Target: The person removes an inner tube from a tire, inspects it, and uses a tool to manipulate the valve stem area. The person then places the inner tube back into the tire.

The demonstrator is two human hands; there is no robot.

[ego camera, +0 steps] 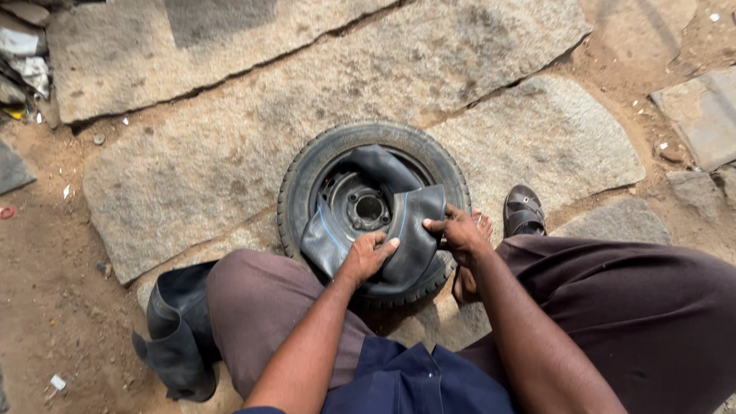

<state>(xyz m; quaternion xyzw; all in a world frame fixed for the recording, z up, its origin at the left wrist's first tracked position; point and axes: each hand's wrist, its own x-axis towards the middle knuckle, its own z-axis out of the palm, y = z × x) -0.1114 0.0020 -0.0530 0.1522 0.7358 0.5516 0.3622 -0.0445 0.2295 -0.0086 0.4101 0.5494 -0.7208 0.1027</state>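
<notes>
A small black tyre (pixel 307 165) on a dark steel wheel (pixel 360 205) lies flat on a granite slab (pixel 215 153). A limp black inner tube (pixel 410 230) with a thin blue line is partly tucked into the tyre and folds out over its near side. My left hand (pixel 366 257) presses on the tube's near fold, fingers curled on the rubber. My right hand (pixel 458 230) grips the tube's right edge, thumb on top. My knees in brown trousers flank the tyre.
A second black rubber tube (pixel 176 337) lies on the dirt beside my left knee. My sandalled foot (pixel 524 211) rests right of the tyre. More stone slabs (pixel 701 111) lie around, and scrap and litter sit at the far left (pixel 23 57).
</notes>
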